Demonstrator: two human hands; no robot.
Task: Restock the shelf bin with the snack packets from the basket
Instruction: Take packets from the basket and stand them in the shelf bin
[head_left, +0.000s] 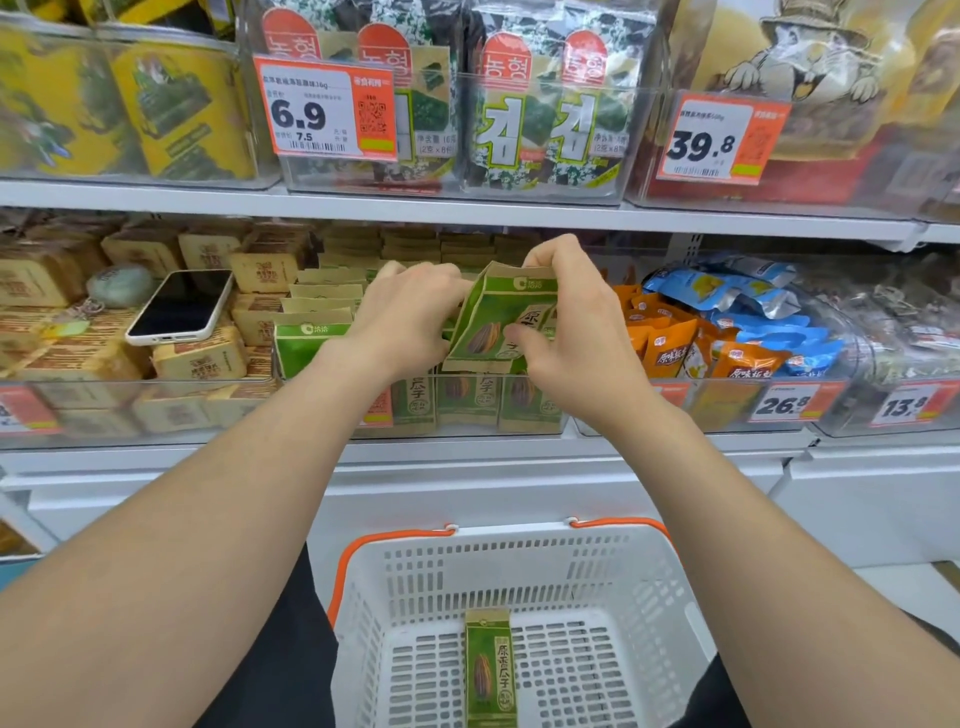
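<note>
12 o'clock: packet (500, 325) tilted over bin (322, 395), held from both sides, likely to steer it into front row. Right grip (569, 322) pinches top and face; left grip (410, 317) curled on left edge. Last packet (491, 670) flat in basket (519, 531), 6 o'clock.

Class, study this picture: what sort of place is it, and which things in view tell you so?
Most likely a shop's snack aisle: orange price tags hang on clear shelf bins filled with packaged snacks, and a white shopping basket sits below the shelves.
</note>
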